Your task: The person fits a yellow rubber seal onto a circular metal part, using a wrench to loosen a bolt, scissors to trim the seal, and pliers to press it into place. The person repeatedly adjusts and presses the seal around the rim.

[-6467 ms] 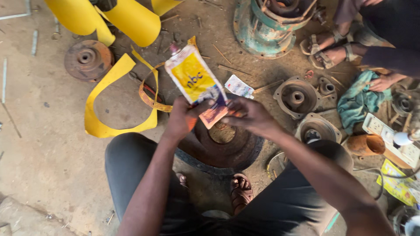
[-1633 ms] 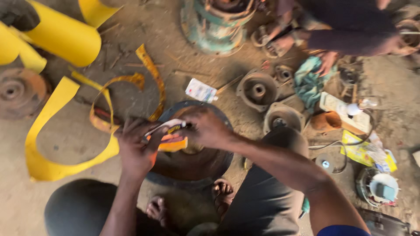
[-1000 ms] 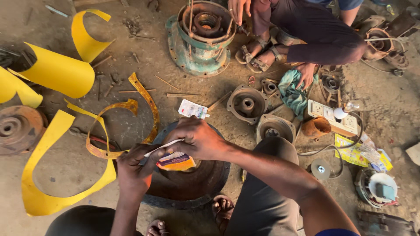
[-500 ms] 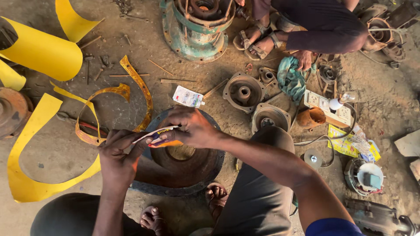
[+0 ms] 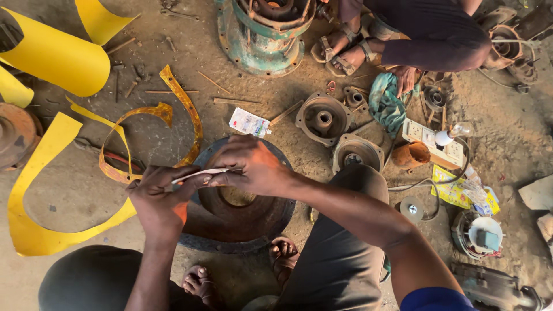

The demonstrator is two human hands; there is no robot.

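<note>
My left hand [image 5: 158,198] and my right hand [image 5: 247,167] meet over a rusty round metal housing [image 5: 242,210] that lies on the dirt floor between my knees. Both pinch a thin, flat packet [image 5: 201,173], seen edge-on as a pale strip between the fingers. An orange patch shows under my left palm. A small white packet [image 5: 249,122] lies on the ground just beyond the housing.
Yellow sheet offcuts [image 5: 40,190] and a yellow rolled sheet [image 5: 55,57] lie at left, with a rusty curved gasket strip [image 5: 184,112]. A green motor body [image 5: 262,31], metal end caps [image 5: 322,118], a socket strip [image 5: 432,141] and another person's sandalled feet [image 5: 345,49] are beyond.
The view has shifted so the scene sits lower and closer. My hands stay together on the packet, which has turned from its broad yellow face to edge-on.
</note>
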